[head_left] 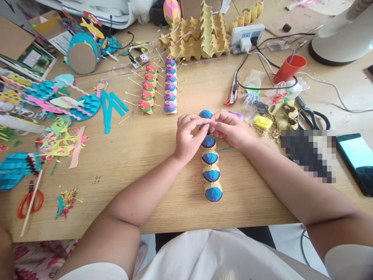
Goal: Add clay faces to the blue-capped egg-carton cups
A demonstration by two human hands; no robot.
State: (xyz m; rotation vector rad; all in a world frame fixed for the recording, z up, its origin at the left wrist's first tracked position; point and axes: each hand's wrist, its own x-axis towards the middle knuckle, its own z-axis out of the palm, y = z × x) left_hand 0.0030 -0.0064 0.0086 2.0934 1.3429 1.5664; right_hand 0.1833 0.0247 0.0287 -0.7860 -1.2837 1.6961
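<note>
The work surface is a wood-grain bench (151, 144), its near edge adjoining a pale floor (291, 243). Egg-carton trays (190, 41) and a white power strip (247, 35) are located along the far edge. The blue-domed carton strip (211, 158) lies right of the middle of the bench, aligned lengthwise toward the near edge, with its closest dome short of that edge. Both forearms extend inward over the near edge and converge at the far end of the strip. The left hand (189, 134) is arched, its thumb and index finger drawn close together over the second dome from the far end. The right hand (230, 127) meets it from the opposite side, fingers (219, 126) bunched at the same dome; whether either hand pinches a small piece there cannot be determined. A red cup (287, 72), toward the far right corner, holds slender tools (293, 54) projecting above its rim. Nearer the hands, clear plastic bags (253, 79) contain coloured material, including a red portion (278, 98). An open cardboard box (49, 26) occupies the far left corner; its contents are not discernible.
</note>
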